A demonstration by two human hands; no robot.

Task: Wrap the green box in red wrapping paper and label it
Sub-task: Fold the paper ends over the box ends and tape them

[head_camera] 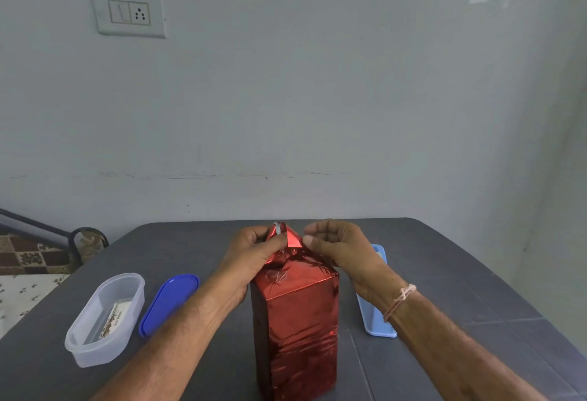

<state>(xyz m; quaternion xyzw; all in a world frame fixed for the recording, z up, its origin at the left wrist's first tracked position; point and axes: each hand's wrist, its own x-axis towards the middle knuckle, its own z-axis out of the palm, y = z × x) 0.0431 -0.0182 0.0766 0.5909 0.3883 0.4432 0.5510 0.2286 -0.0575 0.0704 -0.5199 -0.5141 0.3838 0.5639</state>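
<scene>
1. Box [295, 330] stands upright at the near centre of the grey table [444, 273], fully covered in shiny red wrapping paper [301, 311]. No green visible.
2. Top end of the paper is gathered into a peaked flap [287, 237] that sticks up above the box; a silver underside strip shows at its tip.
3. Left hand [254, 251]: fingers curled, thumb and fingertips pinched on the left side of the flap.
4. Right hand [336, 248]: fingers bent, thumb and forefinger pinched on the right edge of the flap. Thread band [400, 300] on that wrist.
5. Clear oval tub [104, 318] sits left of the box, open, with a printed card [114, 318] lying inside; can't read it.
6. Blue oval lid [168, 303] lies flat just right of the tub, between the tub and the left forearm.
7. Light blue tray [376, 321] lies right of the box, partly hidden behind the right wrist; contents can't be told.
8. Wall behind has a switch plate [130, 13].
</scene>
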